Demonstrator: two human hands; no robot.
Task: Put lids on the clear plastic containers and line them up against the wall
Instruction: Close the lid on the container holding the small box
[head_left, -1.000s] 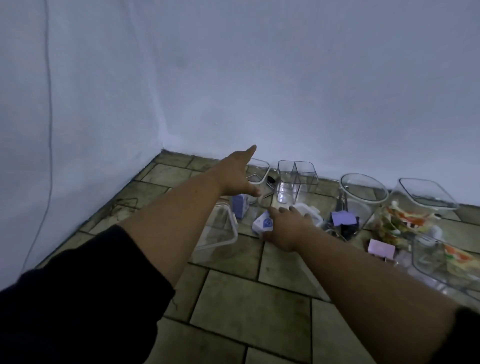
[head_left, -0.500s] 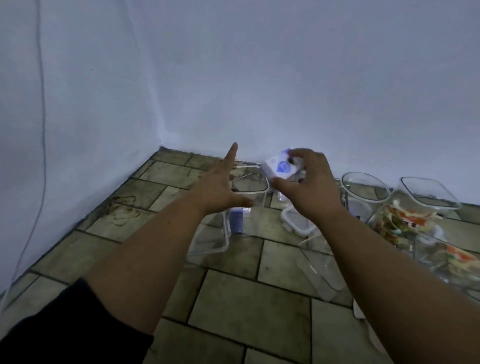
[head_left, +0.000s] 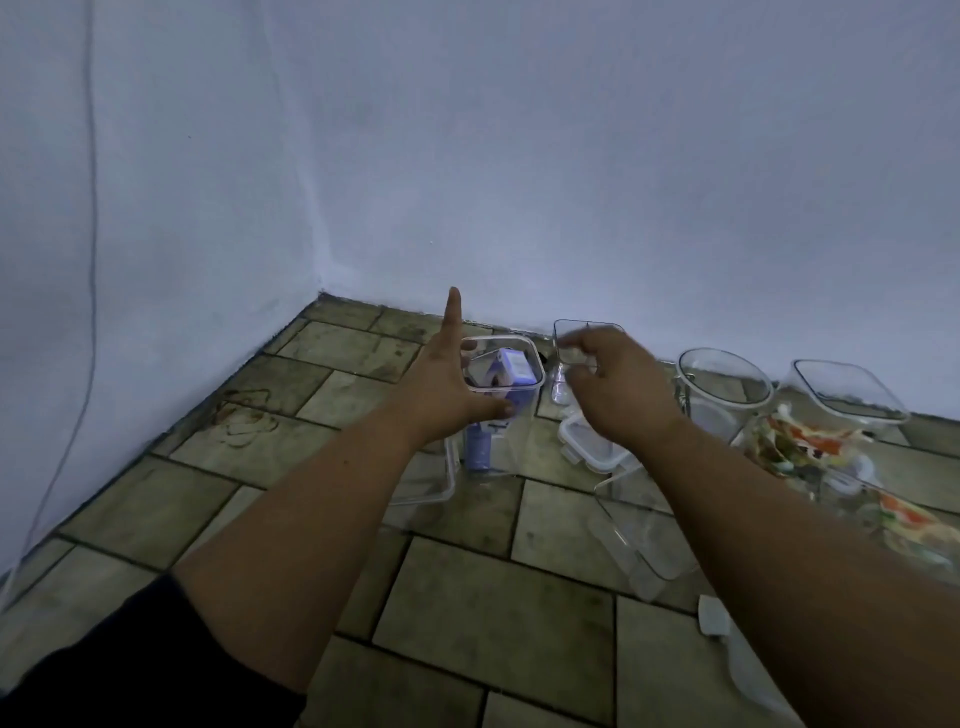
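Note:
A tall clear container (head_left: 511, 410) stands on the tiled floor near the wall, without a lid, and a white and purple packet (head_left: 511, 366) lies inside it. My left hand (head_left: 441, 384) rests against its left side, forefinger straight up and thumb across its front. My right hand (head_left: 621, 387) hovers just to its right with loosely curled fingers and nothing in them. Behind that hand stands a divided clear container (head_left: 584, 330). A white-rimmed clip lid (head_left: 589, 444) lies on the floor below my right hand.
A round clear container (head_left: 724, 387) and a square one (head_left: 852, 392) stand open along the wall to the right. A flat clear tub (head_left: 423, 480) and a toppled clear container (head_left: 647, 530) lie nearer me. Colourful packets (head_left: 808, 441) sit at the right. A cable (head_left: 93, 260) hangs on the left wall.
My right hand picked the white and purple packet off the floor, carried it up over the tall container and let it go inside. My left hand moved in against that container.

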